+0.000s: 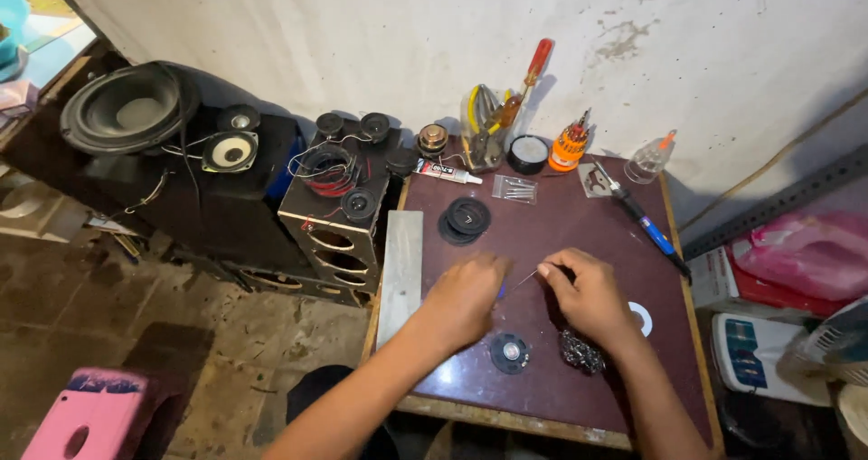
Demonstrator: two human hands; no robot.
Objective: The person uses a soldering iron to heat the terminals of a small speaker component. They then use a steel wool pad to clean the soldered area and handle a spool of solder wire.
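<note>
My left hand [464, 297] and my right hand [589, 294] meet over the middle of a dark maroon table [551, 220]. Between them they pinch a thin wire or thin metal piece [523, 282], the left hand with a bit of blue showing at its fingertips. Just below my hands lie a small round black speaker [510, 352] and a ball of metal wool [581, 350]. A white ring [643, 318] lies right of my right hand. Two black round discs [465, 219] sit farther back.
A soldering iron with a blue handle [644, 220], a glue tube [446, 171], a small plastic bag [514, 189], a jar of pliers [486, 134], black tape [527, 153], a screwdriver set [570, 146] and a clear bottle [650, 159] line the back. Speaker boxes [334, 220] stand left; a pink stool [89, 417] is on the floor.
</note>
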